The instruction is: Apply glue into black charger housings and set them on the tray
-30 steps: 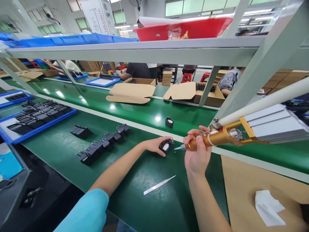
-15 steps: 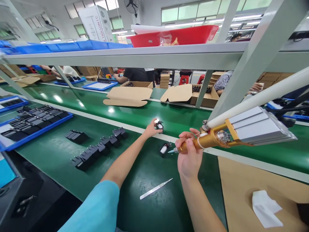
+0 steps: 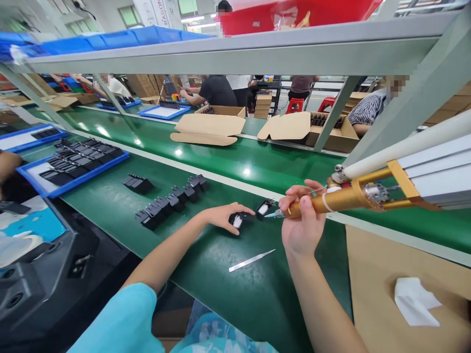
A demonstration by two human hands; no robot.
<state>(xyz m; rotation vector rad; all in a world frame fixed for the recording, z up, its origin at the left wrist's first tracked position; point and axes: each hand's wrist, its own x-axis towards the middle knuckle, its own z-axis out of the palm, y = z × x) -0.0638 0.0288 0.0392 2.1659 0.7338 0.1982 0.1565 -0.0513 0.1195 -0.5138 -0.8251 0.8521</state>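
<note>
My left hand grips a small black case with a white block inside, fingers and thumb on its sides, low over the green table. A second black case with a white insert and thin wires lies just beyond it. My right hand is wrapped around a gold glue dispenser hanging from a white arm. Its pale blue nozzle points left, close beside the second case. In front of both hands lie metal tweezers.
Several black cases stand in a row at the left, beside a blue-rimmed tray of more. A green conveyor runs behind, under a shelf. Cardboard with a white tissue lies right. Co-workers sit beyond the conveyor.
My left hand has brought its black case back toward me from the conveyor's edge onto the table. My right hand stays on the dispenser. The camera view has shifted.
</note>
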